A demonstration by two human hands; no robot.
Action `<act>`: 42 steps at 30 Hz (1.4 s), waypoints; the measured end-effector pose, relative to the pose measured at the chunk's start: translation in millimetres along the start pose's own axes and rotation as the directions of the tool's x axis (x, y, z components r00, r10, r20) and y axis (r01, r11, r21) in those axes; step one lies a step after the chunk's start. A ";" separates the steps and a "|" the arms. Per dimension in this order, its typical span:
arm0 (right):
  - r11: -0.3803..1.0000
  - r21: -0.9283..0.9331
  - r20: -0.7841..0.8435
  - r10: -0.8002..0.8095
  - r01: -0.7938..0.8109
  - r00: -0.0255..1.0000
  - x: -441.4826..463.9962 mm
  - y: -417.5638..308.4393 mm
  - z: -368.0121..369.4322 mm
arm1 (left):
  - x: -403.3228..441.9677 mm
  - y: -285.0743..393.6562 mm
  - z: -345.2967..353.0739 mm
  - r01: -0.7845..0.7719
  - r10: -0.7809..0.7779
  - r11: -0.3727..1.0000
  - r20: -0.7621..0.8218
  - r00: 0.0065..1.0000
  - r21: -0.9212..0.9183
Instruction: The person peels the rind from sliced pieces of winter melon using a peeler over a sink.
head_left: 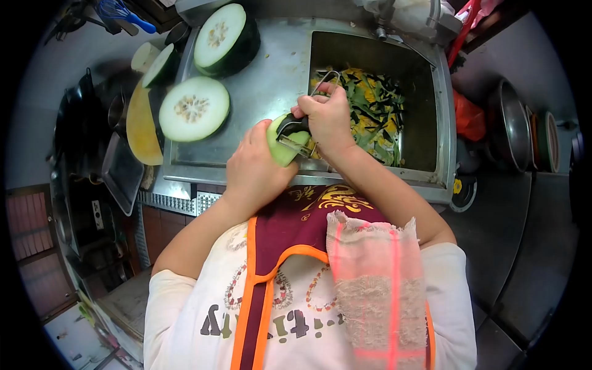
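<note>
My left hand is wrapped around a pale green, partly peeled piece of vegetable, probably melon, near the front of the sink unit. A vegetable peeler lies across that piece, its metal blade against the pale surface. Closed around the peeler's handle is my right hand, with a wire loop showing above the fingers. Dark green skin is still visible near the blade. Beyond the hands, the sink basin holds yellow and green peelings.
On the steel drainboard lie a cut winter melon and a melon slice with seeds showing. Another cut piece and a yellow board stand at left. A faucet rises behind the basin; metal bowls lean at right.
</note>
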State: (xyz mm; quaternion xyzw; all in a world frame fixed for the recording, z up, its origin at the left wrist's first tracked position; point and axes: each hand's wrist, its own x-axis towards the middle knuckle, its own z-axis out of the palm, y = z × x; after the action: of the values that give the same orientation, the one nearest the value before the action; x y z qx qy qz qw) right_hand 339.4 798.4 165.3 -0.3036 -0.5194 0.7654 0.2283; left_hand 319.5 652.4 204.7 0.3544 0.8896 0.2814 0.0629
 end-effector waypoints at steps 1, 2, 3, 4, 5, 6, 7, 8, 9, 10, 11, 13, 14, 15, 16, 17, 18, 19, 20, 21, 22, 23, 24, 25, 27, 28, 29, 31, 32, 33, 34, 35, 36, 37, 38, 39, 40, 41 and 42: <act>0.997 0.067 -0.038 0.037 -0.034 0.999 4.7 3.4 -2.5 | 0.7 -3.9 4.1 0.009 -0.009 1.000 -0.003 1.000 0.004; 0.989 0.135 -0.074 0.075 -0.065 0.994 13.8 11.3 -10.3 | 0.6 -6.7 6.8 0.018 -0.018 1.000 -0.006 1.000 0.006; 0.975 0.199 -0.105 0.121 -0.098 0.987 25.4 23.9 -23.3 | -2.9 -7.1 7.3 0.019 -0.019 1.000 0.011 1.000 0.003; 0.996 -0.051 -0.259 0.057 -0.073 0.964 60.1 61.2 -58.9 | -6.9 -7.1 6.1 0.017 -0.017 1.000 0.025 1.000 0.002; 0.751 -0.660 -0.483 -0.407 -0.016 0.775 70.0 84.0 -86.4 | -8.0 -7.6 4.2 0.006 -0.007 1.000 0.035 0.999 0.004; 0.915 -0.334 -0.397 0.081 -0.226 0.914 67.6 80.9 -119.2 | -8.7 -8.5 2.6 -0.032 0.032 0.999 0.018 0.999 -0.011; 0.939 -0.103 -0.436 0.255 -0.329 0.863 87.3 123.0 -153.7 | -9.1 -10.0 3.2 -0.067 0.067 0.997 -0.003 0.998 -0.027; 0.936 0.038 -0.393 0.336 -0.351 0.856 78.6 101.5 -142.9 | -11.3 -10.4 4.0 -0.091 0.091 0.995 -0.014 0.996 -0.044; 0.911 0.178 -0.343 0.412 -0.372 0.844 58.8 58.8 -119.5 | -10.8 -10.2 5.5 -0.108 0.107 0.993 -0.032 0.994 -0.045; 0.865 0.314 -0.284 0.478 -0.390 0.831 47.0 32.2 -102.7 | -10.3 -8.2 6.2 -0.106 0.105 0.994 -0.024 0.994 -0.040; 0.880 0.339 -0.235 0.422 -0.333 0.875 51.9 27.6 -96.6 | -9.6 -4.9 5.9 -0.104 0.104 0.994 -0.016 0.994 -0.034; 0.932 0.249 -0.147 0.307 -0.265 0.940 35.0 -5.2 -64.7 | -7.0 -2.2 7.1 -0.128 0.127 0.991 -0.010 0.992 -0.035; 0.951 0.199 -0.132 0.267 -0.238 0.955 24.7 -15.9 -48.6 | -6.1 -2.0 8.1 -0.149 0.149 0.988 -0.011 0.989 -0.044; 0.966 0.149 -0.114 0.230 -0.212 0.967 13.3 -23.3 -32.6 | -5.7 -2.1 8.9 -0.168 0.168 0.984 -0.009 0.986 -0.052; 0.977 0.100 -0.095 0.196 -0.186 0.976 3.6 -24.4 -20.9 | -5.5 -1.5 9.4 -0.171 0.171 0.983 -0.009 0.985 -0.062; 0.987 -0.031 -0.092 0.156 -0.160 0.983 -4.5 -21.0 -13.5 | -5.0 -0.2 10.0 -0.173 0.172 0.982 -0.011 0.985 -0.071; 0.978 -0.162 -0.081 0.116 -0.128 0.990 -8.8 -18.1 -9.2 | -4.1 0.2 10.7 -0.174 0.174 0.981 -0.015 0.985 -0.082; 0.920 -0.388 -0.083 0.020 -0.051 0.996 -9.1 -14.0 -8.7 | -3.5 -0.5 11.5 -0.172 0.172 0.981 -0.009 0.985 -0.089; 0.906 -0.423 -0.080 -0.005 -0.030 0.997 -10.6 -13.6 -8.2 | -3.7 -1.7 12.4 -0.168 0.168 0.981 -0.003 0.986 -0.096; 0.889 -0.458 -0.074 -0.029 -0.008 0.997 -12.1 -16.1 -6.9 | -4.6 -2.8 13.0 -0.163 0.164 0.981 0.004 0.986 -0.102; 0.871 -0.491 -0.068 -0.053 0.013 0.996 -13.7 -18.8 -5.5 | -5.8 -2.6 13.0 -0.137 0.139 0.986 0.013 0.990 -0.097; 0.851 -0.524 -0.060 -0.080 0.037 0.995 -14.6 -19.2 -4.7 | -6.5 -1.4 13.1 -0.112 0.114 0.989 0.020 0.993 -0.091; 0.848 -0.529 -0.064 -0.083 0.037 0.994 -14.4 -18.0 -4.7 | -6.5 -0.3 13.8 -0.090 0.092 0.992 0.024 0.995 -0.085; 0.845 -0.533 -0.068 -0.087 0.037 0.994 -13.8 -17.2 -4.9 | -6.3 0.5 15.3 -0.080 0.081 0.994 0.014 0.997 -0.075; 0.847 -0.529 -0.082 -0.099 0.041 0.992 -12.0 -15.2 -5.9 | -6.3 2.0 18.0 -0.059 0.058 0.997 -0.005 0.998 -0.056; 0.852 -0.522 -0.092 -0.107 0.044 0.990 -10.0 -13.6 -6.9 | -6.1 1.9 18.5 -0.057 0.057 0.997 -0.013 0.998 -0.054; 0.856 -0.515 -0.103 -0.117 0.048 0.988 -7.8 -12.2 -7.8 | -5.5 1.9 18.9 -0.057 0.056 0.997 -0.021 0.998 -0.052; 0.859 -0.509 -0.141 -0.140 0.049 0.980 -4.0 -9.9 -8.3 | -5.4 1.2 19.6 -0.053 0.051 0.997 -0.034 0.998 -0.050; 0.862 -0.505 -0.161 -0.152 0.051 0.975 -1.9 -8.6 -8.7 | -5.4 0.6 19.9 -0.050 0.048 0.998 -0.038 0.998 -0.049; 0.877 -0.480 -0.165 -0.123 0.029 0.979 0.3 -6.7 -10.2 | -5.2 0.0 19.9 -0.048 0.046 0.998 -0.042 0.998 -0.048; 0.892 -0.452 -0.168 -0.096 0.010 0.981 3.4 -4.2 -12.8 | -4.8 -0.6 20.0 -0.050 0.048 0.997 -0.043 0.998 -0.050; 0.905 -0.424 -0.168 -0.071 -0.007 0.983 7.2 -1.1 -15.8 | -4.7 -0.9 20.9 -0.053 0.050 0.997 -0.046 0.998 -0.051; 0.923 -0.385 -0.184 -0.069 -0.008 0.980 11.7 5.5 -19.1 | -4.8 -1.0 21.4 -0.054 0.051 0.997 -0.051 0.997 -0.053; 0.938 -0.346 -0.201 -0.065 -0.009 0.977 17.1 15.6 -23.6 | -4.5 -0.8 21.1 -0.052 0.050 0.997 -0.043 0.998 -0.056; 0.952 -0.306 -0.218 -0.062 -0.008 0.974 23.8 24.9 -29.8 | -4.2 -0.1 20.6 -0.052 0.050 0.997 -0.036 0.998 -0.059; 0.929 -0.369 -0.227 -0.070 -0.019 0.971 36.8 29.6 -42.9 | -5.0 0.8 19.8 -0.052 0.050 0.997 -0.028 0.998 -0.063; 0.902 -0.430 -0.236 -0.080 -0.030 0.968 47.7 34.3 -64.0 | -7.8 0.8 19.6 -0.067 0.066 0.996 -0.023 0.998 -0.055; 0.741 -0.671 -0.296 -0.246 -0.018 0.923 52.9 48.0 -93.0 | -10.6 -0.5 19.2 -0.088 0.087 0.995 -0.021 0.996 -0.048; 0.522 -0.852 -0.306 -0.418 -0.050 0.855 61.6 65.1 -123.7 | -10.5 -1.1 16.8 -0.113 0.112 0.993 -0.020 0.993 -0.038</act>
State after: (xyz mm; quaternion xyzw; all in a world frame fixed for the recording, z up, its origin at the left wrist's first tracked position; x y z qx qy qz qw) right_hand 380.2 897.3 56.4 -0.4936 -0.7768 0.2937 0.2581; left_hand 331.9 652.4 189.1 0.4002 0.8630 0.3048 0.0456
